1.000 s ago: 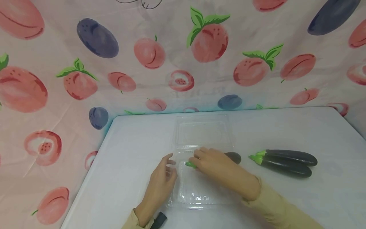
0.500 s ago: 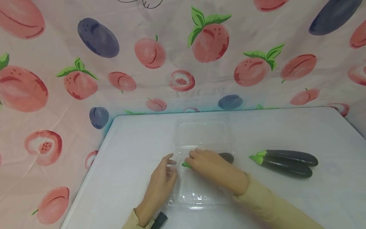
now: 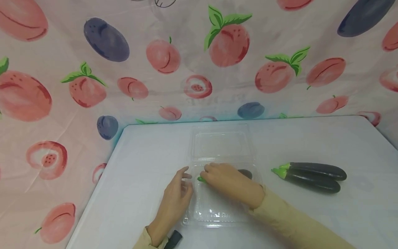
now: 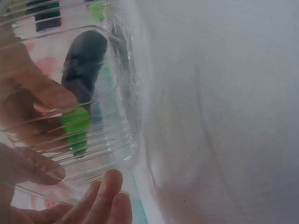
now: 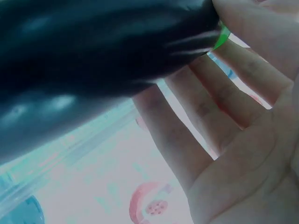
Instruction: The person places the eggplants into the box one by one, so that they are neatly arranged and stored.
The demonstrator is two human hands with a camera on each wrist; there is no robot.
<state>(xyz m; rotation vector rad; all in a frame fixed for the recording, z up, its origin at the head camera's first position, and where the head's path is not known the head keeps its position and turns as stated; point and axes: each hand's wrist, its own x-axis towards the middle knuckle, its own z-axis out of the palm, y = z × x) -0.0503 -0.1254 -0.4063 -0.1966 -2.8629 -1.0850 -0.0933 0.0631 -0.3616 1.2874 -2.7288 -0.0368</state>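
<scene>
My right hand point(image 3: 228, 181) grips an eggplant point(image 3: 245, 173) near its green stem end, inside the far part of a clear plastic clamshell box point(image 3: 224, 211). In the right wrist view the dark eggplant point(image 5: 93, 60) lies between the thumb and the fingers. Its green cap point(image 4: 77, 126) shows through the box wall in the left wrist view. My left hand point(image 3: 174, 197) is by the box's left side, fingers relaxed; in the left wrist view its fingertips point(image 4: 112, 182) are close against the wall. Whether they touch it I cannot tell.
Two more eggplants point(image 3: 311, 176) lie side by side on the white table point(image 3: 311, 221), right of the box. The box's lid point(image 3: 220, 143) lies folded back toward the fruit-patterned cloth point(image 3: 186, 52) behind the table. A black object point(image 3: 174, 239) sits by the left cuff.
The right hand has moved left with the eggplant, farther over the box, and the eggplant appears slightly lower. The left hand and the two other eggplants have stayed put.
</scene>
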